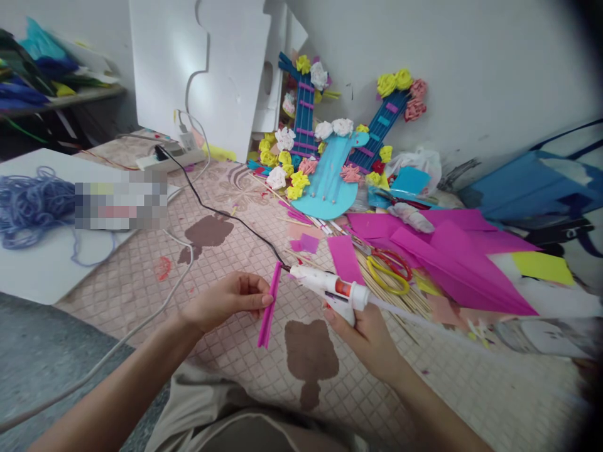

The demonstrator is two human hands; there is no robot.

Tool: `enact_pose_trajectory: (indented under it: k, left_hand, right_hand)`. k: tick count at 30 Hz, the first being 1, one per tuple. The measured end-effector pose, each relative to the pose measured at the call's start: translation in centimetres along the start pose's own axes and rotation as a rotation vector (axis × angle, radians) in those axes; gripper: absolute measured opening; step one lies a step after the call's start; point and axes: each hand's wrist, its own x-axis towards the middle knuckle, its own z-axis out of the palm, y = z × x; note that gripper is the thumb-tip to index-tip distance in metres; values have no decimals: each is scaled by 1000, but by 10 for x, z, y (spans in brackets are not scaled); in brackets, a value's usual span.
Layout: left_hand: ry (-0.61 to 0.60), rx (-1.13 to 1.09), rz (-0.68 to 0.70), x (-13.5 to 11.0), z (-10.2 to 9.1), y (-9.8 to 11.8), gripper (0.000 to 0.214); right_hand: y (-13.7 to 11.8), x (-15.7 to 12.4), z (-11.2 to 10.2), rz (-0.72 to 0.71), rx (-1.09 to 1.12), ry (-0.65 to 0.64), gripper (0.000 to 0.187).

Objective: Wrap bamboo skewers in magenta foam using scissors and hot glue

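My left hand (244, 295) pinches a narrow folded strip of magenta paper (270, 307) near its middle, and the strip slants upright over the patterned table cover. Wrapped round the handle of a white hot glue gun (327, 285), my right hand (365, 333) holds it just right of the strip. The gun's nozzle points left, close to the strip's top end; I cannot tell whether they touch. A clear glue stick (400, 309) sticks out of the gun's back. Behind the nozzle runs a black cord (226, 213).
Paper guitars (325, 182) with crepe flowers lean against the wall. Scissors (389, 273), thin wooden sticks (400, 314) and magenta sheets (452, 257) lie to the right. At left are blue yarn (38, 207) on a white board (42, 270), a power strip (172, 158) and a white cable (160, 307).
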Motion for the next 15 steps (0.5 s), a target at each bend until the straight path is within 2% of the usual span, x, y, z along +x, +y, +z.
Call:
enact_pose_trajectory:
  k: [4, 15]
  left_hand:
    - [3, 4, 2, 0, -1, 0, 25]
    - [-16, -28, -11, -1, -1, -2, 23]
  right_hand:
    - [1, -4, 1, -6, 7, -38, 24]
    - [1, -1, 0, 19, -20, 6, 27]
